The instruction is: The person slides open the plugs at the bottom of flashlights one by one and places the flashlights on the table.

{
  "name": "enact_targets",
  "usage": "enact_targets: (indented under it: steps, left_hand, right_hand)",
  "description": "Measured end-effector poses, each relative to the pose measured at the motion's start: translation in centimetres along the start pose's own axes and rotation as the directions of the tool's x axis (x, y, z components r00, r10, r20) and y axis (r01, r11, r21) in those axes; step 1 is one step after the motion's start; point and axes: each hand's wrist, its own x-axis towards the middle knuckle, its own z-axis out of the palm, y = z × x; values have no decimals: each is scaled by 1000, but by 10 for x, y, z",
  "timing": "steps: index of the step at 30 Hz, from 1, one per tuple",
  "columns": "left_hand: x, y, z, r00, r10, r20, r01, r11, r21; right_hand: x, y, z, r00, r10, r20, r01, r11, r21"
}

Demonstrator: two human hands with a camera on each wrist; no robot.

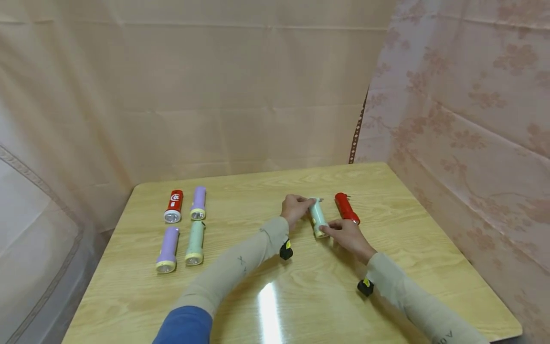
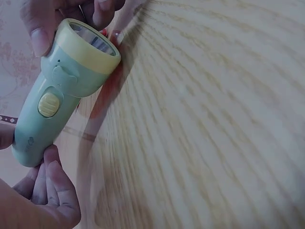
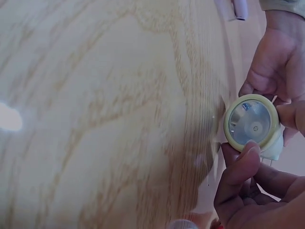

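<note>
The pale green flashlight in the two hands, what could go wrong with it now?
The pale green flashlight might slip: the left hand and right hand pinch only its ends. The right hand might bump the nearby red flashlight, making it roll. The right thumb, at the rim, might smudge the lens.

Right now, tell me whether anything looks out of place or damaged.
Nothing clearly stands out: no spill or visible damage. The glossy red cylindrical flashlight at right is slanted, but so is the pale green, yellow-rimmed flashlight beside it, so that hardly looks odd.
</note>
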Motion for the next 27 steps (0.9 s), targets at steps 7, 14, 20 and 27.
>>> enact_targets:
  steps: [7, 14, 20, 27]
  left_hand:
    - [10, 3, 6, 1000, -11, -8, 11, 1000, 5]
    - [13, 4, 11, 1000, 5, -29, -5, 1000, 15]
    - [16, 3, 14, 1000, -2, -12, 2, 1000, 19]
    - [22, 4, 17, 1000, -19, -11, 19, 1000, 16]
  right_hand:
    - [3, 2, 0, 999, -12, -33, 12, 1000, 4]
    - [2, 1, 0, 991, -55, -120, 51, 998, -31]
    - [0, 1, 1, 988, -55, -145, 50, 998, -38]
    - [0, -3, 0, 980, -82, -184, 66, 993, -94]
